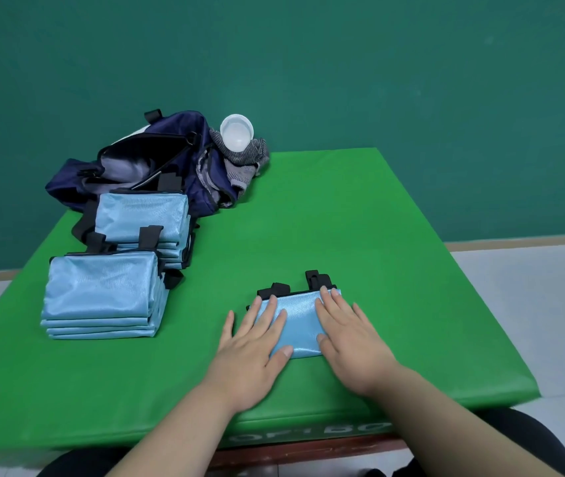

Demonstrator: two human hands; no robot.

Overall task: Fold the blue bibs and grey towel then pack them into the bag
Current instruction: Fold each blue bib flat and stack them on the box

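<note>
A folded light-blue bib (pixel 300 321) with black straps lies near the front middle of the green mat. My left hand (pixel 257 349) presses flat on its left part and my right hand (pixel 350 339) presses flat on its right part, fingers straight. Two stacks of folded blue bibs stand at the left: a near stack (pixel 102 297) and a far stack (pixel 143 225). Behind them the dark navy bag (pixel 143 166) lies open. A crumpled grey towel (pixel 243 160) sits beside the bag's right end.
A white plastic cup (pixel 237 132) rests on the grey towel. The green mat (pixel 394 253) covers the table, with its front edge just below my wrists. A green wall stands behind and pale floor shows on both sides.
</note>
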